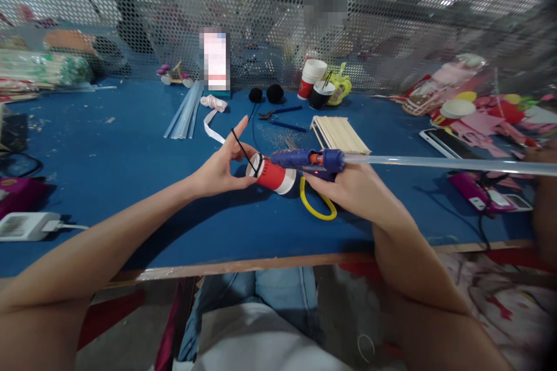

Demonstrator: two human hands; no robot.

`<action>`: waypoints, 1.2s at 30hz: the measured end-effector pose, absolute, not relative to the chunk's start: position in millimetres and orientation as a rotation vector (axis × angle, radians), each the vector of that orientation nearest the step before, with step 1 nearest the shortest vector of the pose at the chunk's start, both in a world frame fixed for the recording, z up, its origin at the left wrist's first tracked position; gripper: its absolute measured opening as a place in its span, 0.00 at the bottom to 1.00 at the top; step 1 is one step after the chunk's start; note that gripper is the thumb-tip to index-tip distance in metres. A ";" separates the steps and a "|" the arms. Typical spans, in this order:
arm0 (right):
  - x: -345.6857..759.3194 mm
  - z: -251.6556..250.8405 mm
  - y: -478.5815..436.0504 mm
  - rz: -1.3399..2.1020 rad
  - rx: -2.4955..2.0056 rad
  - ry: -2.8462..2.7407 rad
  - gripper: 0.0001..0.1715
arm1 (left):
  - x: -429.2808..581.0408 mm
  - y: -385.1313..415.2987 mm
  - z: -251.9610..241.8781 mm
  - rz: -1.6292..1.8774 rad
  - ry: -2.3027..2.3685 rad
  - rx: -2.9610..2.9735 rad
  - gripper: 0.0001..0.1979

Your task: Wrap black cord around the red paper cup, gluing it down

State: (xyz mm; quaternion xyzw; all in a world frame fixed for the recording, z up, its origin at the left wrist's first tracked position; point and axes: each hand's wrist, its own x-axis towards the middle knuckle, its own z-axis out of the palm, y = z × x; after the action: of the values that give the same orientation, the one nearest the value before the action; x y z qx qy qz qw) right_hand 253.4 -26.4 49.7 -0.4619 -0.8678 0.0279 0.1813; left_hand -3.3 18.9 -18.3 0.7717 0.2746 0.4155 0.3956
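Observation:
My left hand (223,165) grips a small red paper cup (273,175) lying on its side above the blue table (130,185). A thin black cord (242,148) runs from my fingers to the cup's white bottom. My right hand (348,188) is closed round a blue glue gun (307,159) whose nozzle touches the cup's bottom. A long clear glue stick (448,164) pokes out of the gun's back to the right. A yellow loop (317,206) lies under the gun.
Wooden sticks (339,133), blue pliers (281,117), two black pompoms (265,94), clear glue sticks (185,116), white ribbon (213,113) and stacked cups (314,82) lie further back. Pink craft parts (478,113) and a phone (441,142) sit right; a white charger (26,225) left. Mesh wall behind.

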 end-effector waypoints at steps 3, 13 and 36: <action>252.2 48.5 -29.1 0.006 -1.254 -2.471 0.10 | -4.0 19.8 -19.6 1.035 0.695 1.991 0.55; 252.1 43.1 -30.9 0.000 -1.190 -2.420 0.06 | -5.3 20.2 -21.3 1.039 0.696 1.990 0.54; 253.6 43.9 -28.6 -0.061 -1.184 -2.439 0.05 | -3.8 19.6 -20.0 1.046 0.675 1.996 0.55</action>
State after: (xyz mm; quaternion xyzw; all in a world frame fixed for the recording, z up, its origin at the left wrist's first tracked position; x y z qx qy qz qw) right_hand 253.6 -28.6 43.9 -0.4264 -0.8788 -0.0218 0.2132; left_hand -3.8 19.6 -20.0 0.7831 0.2650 0.4107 0.3845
